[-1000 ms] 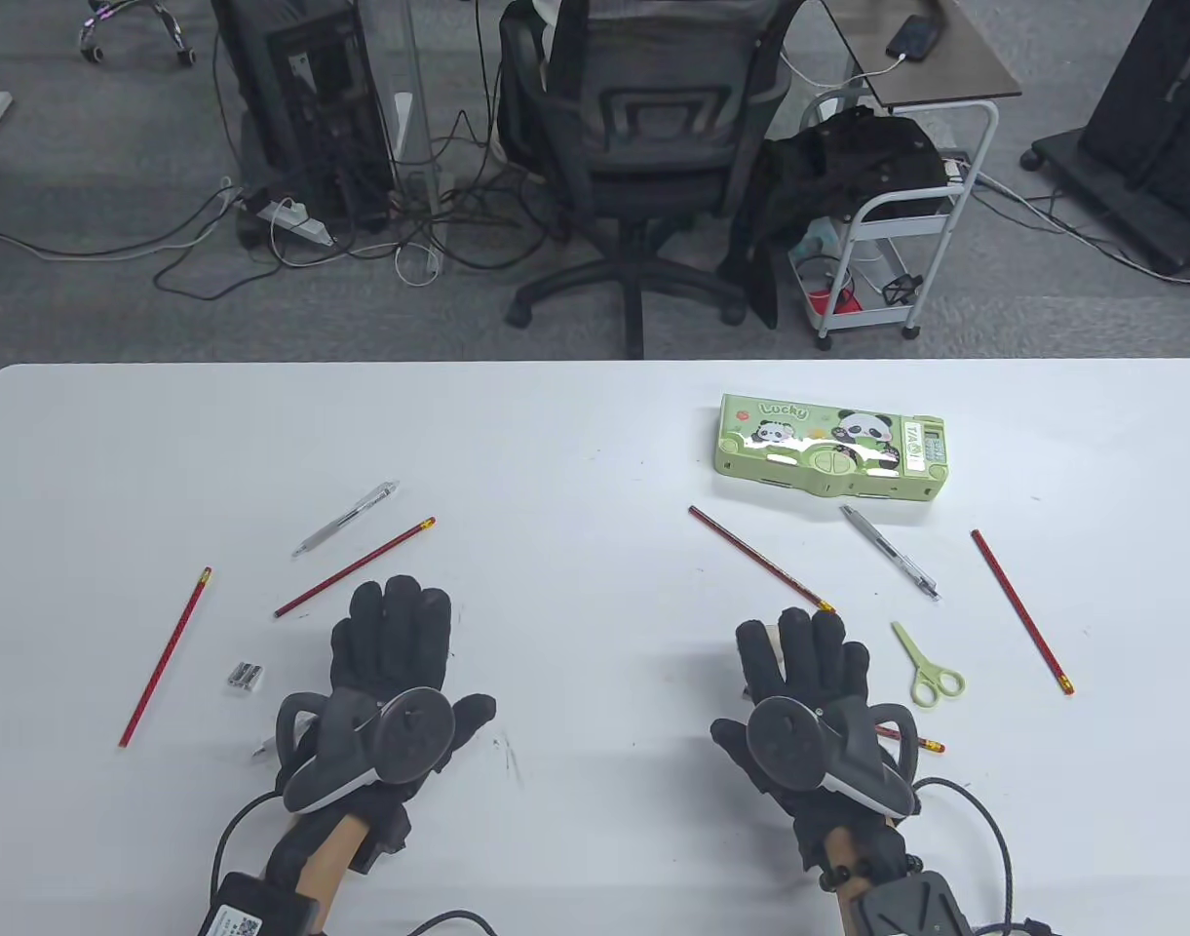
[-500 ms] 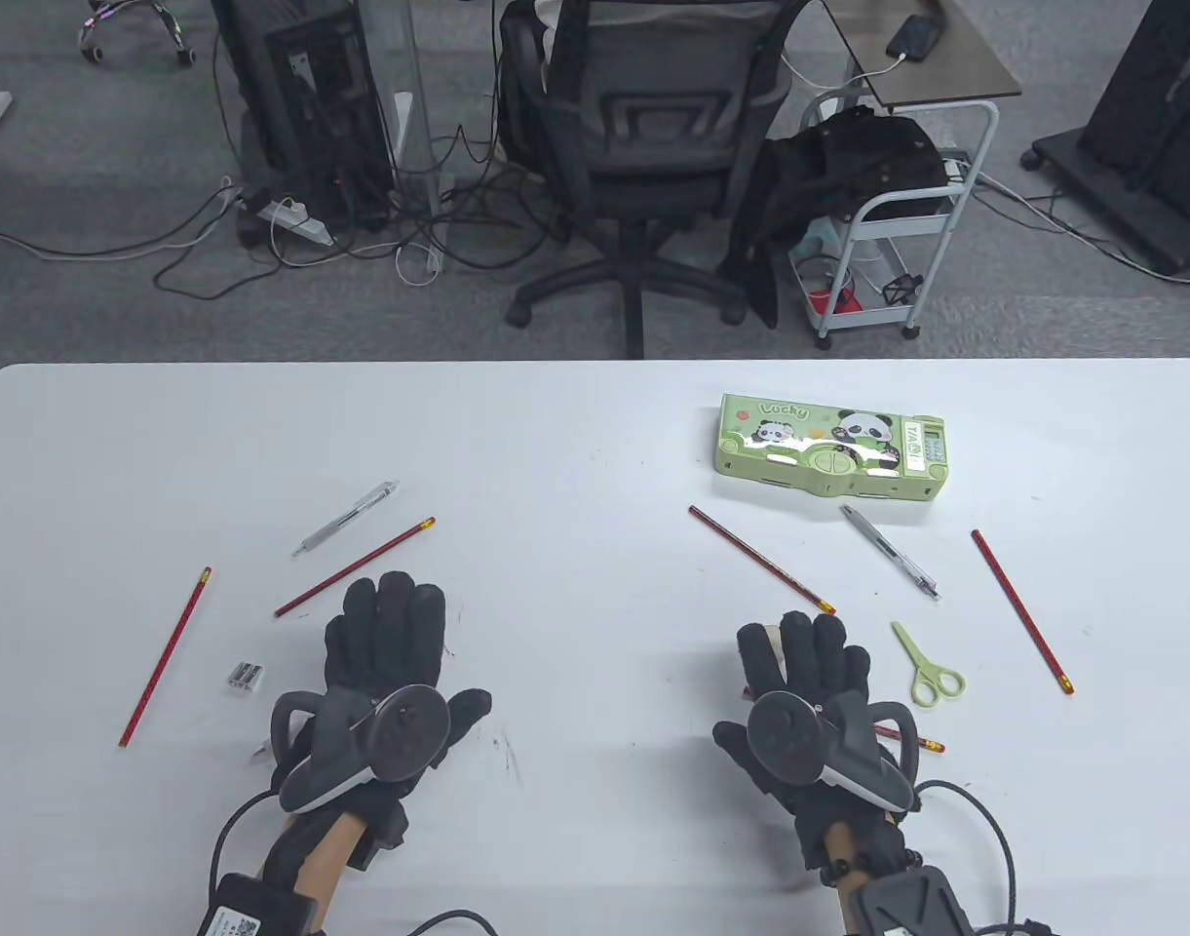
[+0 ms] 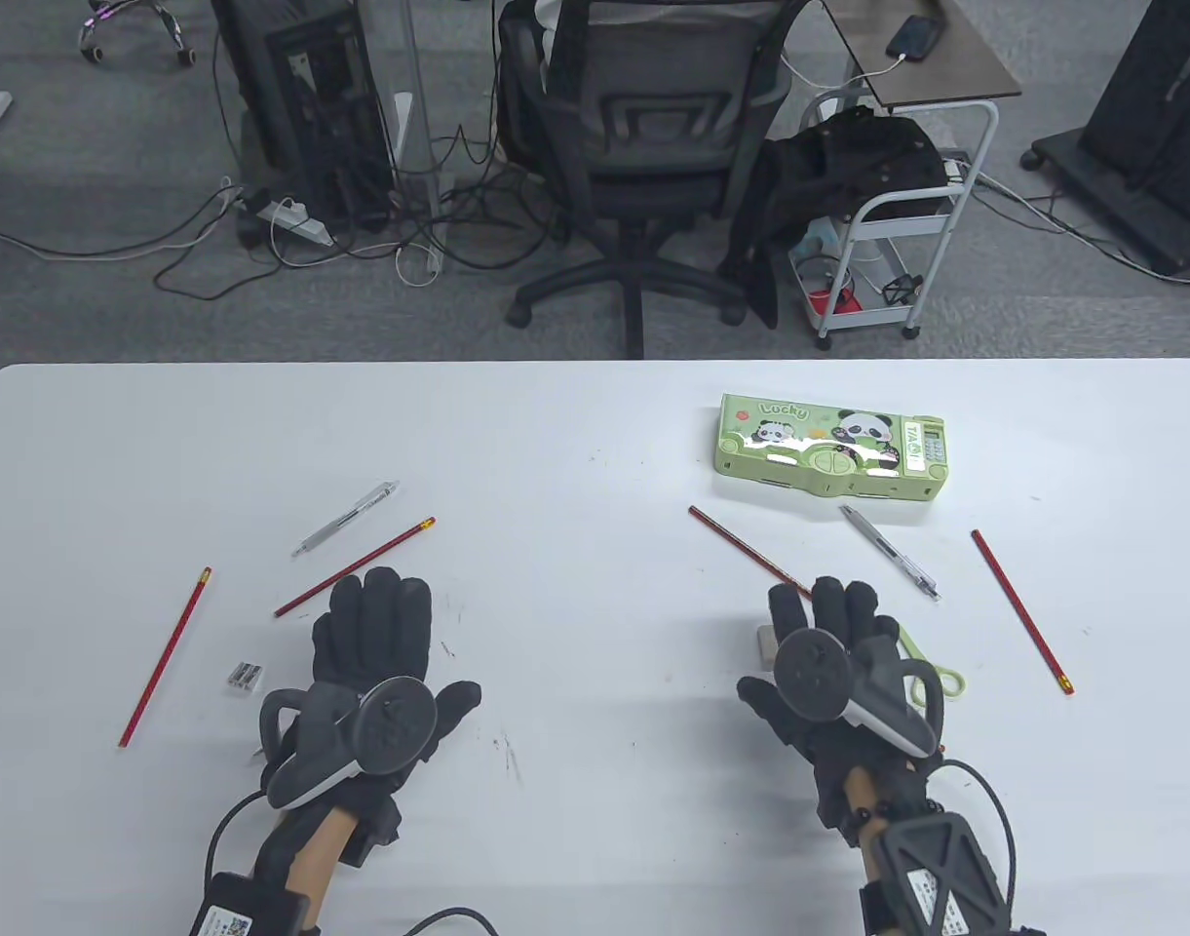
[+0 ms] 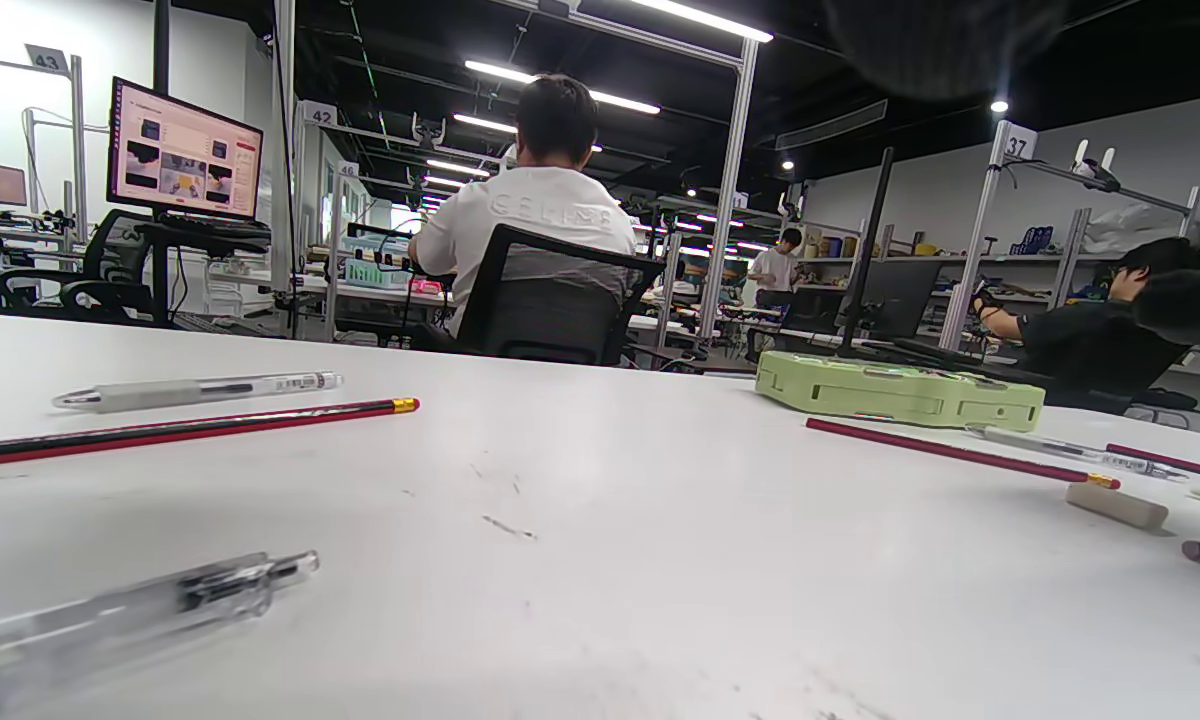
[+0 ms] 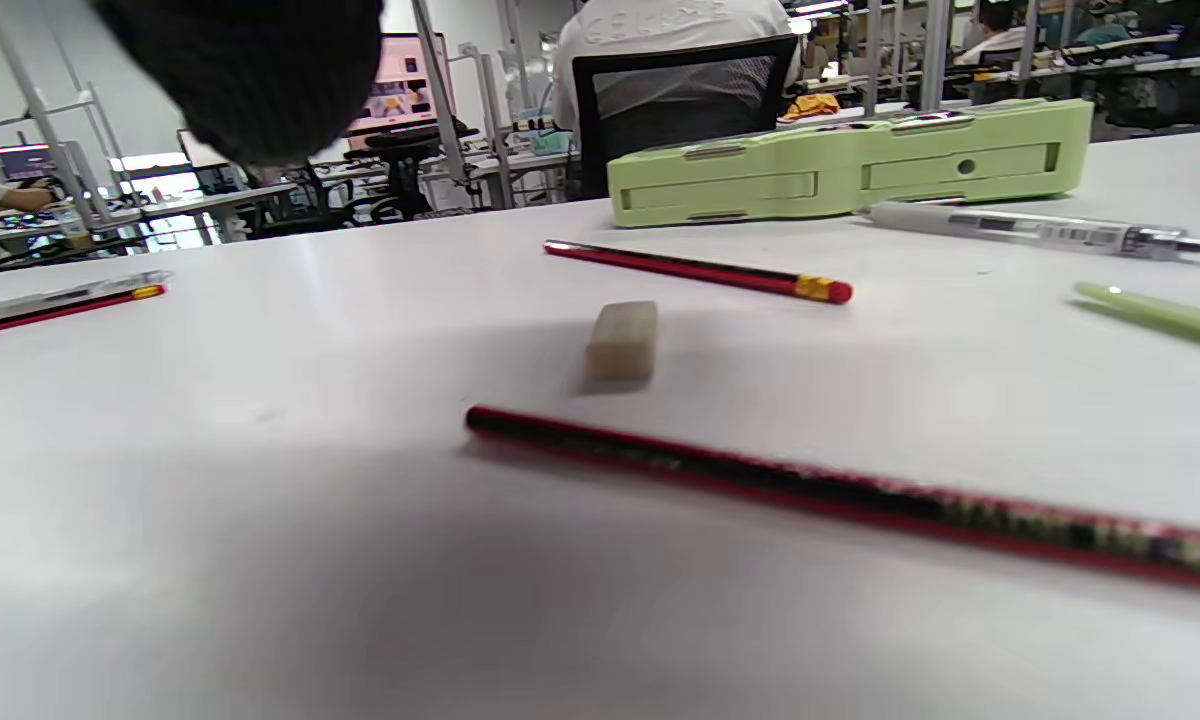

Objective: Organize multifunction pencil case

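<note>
Both hands are hovering flat-fingered, gripping nothing. The pencil case (image 3: pixel 832 448) is lying closed at far right, long axis running left-right, straight beyond the right hand (image 3: pixel 828 648), which is much nearer than the left hand (image 3: pixel 370 648). I'm counting five red pencils, three pens, one eraser (image 5: pixel 621 340), one scissors (image 3: pixel 931 673), one sharpener (image 3: pixel 246 676).

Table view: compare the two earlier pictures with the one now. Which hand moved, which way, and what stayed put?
The right hand moved forward and right, now above the scissors, uncovering the eraser. The left hand drifted slightly left. Both hold nothing. The case, pencils and pens lie unchanged.
</note>
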A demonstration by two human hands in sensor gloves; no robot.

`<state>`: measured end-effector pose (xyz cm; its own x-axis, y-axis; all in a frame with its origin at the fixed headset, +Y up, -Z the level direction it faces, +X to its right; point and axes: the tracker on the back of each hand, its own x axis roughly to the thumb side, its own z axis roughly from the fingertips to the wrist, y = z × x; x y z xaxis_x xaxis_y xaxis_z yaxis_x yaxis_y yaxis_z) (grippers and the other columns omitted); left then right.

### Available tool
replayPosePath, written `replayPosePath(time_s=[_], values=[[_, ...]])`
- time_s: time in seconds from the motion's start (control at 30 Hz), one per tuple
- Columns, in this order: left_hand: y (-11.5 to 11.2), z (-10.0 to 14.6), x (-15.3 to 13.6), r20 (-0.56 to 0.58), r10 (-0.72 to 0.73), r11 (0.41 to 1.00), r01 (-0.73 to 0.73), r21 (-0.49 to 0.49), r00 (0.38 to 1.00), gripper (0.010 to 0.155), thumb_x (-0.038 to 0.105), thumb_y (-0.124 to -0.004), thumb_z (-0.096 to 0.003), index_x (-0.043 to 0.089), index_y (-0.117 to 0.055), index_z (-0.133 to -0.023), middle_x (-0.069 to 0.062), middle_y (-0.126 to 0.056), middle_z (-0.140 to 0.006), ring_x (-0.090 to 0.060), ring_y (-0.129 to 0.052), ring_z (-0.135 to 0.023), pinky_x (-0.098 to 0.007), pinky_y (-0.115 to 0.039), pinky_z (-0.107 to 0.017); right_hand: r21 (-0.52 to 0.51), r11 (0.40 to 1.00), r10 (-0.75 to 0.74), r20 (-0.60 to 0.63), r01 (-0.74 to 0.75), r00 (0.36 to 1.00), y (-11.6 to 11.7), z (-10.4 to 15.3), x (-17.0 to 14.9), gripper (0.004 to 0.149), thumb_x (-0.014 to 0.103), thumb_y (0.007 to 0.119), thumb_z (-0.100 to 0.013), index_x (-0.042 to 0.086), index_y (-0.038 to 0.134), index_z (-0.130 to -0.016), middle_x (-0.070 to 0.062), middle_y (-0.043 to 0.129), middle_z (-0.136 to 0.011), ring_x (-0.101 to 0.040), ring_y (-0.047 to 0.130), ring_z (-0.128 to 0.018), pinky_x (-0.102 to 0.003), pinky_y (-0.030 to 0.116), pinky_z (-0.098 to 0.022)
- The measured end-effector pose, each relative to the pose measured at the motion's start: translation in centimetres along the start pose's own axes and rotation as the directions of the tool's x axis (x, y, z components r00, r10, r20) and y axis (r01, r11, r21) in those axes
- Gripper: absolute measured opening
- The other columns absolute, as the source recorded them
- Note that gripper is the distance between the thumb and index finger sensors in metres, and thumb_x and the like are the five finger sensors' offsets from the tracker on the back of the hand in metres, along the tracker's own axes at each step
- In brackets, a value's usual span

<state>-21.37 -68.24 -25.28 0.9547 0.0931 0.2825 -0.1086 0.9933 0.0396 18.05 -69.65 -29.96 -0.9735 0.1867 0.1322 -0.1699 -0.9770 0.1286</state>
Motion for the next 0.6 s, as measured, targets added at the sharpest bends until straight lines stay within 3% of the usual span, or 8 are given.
replayPosePath(time_s=[0.27,0.47,0.6], values=[[0.0,-0.1,-0.3,-0.025,-0.020,0.999,0.019,-0.026,0.999,0.098,0.059,-0.061,-0.0512,0.005,-0.007,-0.112,-0.034,-0.013,-0.120,-0.067,-0.019,-0.106,-0.077,-0.033,-0.070,0.108,0.992,0.074,-0.093,-0.064,0.993,-4.1,-9.6,-3.9,0.102,0.052,0.079,-0.046,0.005,0.018,-0.113,-0.037,0.015,-0.110,-0.063,0.024,-0.100,-0.072,0.035,-0.071],[0.4,0.0,-1.6,-0.118,0.042,0.999,-0.045,-0.024,0.992,0.098,0.059,-0.062,-0.0514,0.004,-0.008,-0.113,-0.035,-0.014,-0.120,-0.067,-0.021,-0.106,-0.078,-0.034,-0.070,0.180,0.967,0.193,-0.065,-0.178,0.979,-4.8,-17.6,-6.5,0.108,0.052,0.082,-0.043,0.004,0.014,-0.112,-0.034,0.015,-0.111,-0.062,0.020,-0.100,-0.071,0.031,-0.070],[0.7,-0.2,-2.5,-0.170,0.029,0.999,-0.034,-0.025,0.985,0.098,0.059,-0.062,-0.0513,0.005,-0.008,-0.113,-0.035,-0.014,-0.121,-0.067,-0.021,-0.106,-0.078,-0.034,-0.070,0.244,0.942,0.250,-0.049,-0.231,0.967,-4.6,-21.6,-8.6,0.113,0.052,0.084,-0.042,0.003,0.010,-0.111,-0.033,0.012,-0.111,-0.063,0.016,-0.099,-0.072,0.027,-0.070]])
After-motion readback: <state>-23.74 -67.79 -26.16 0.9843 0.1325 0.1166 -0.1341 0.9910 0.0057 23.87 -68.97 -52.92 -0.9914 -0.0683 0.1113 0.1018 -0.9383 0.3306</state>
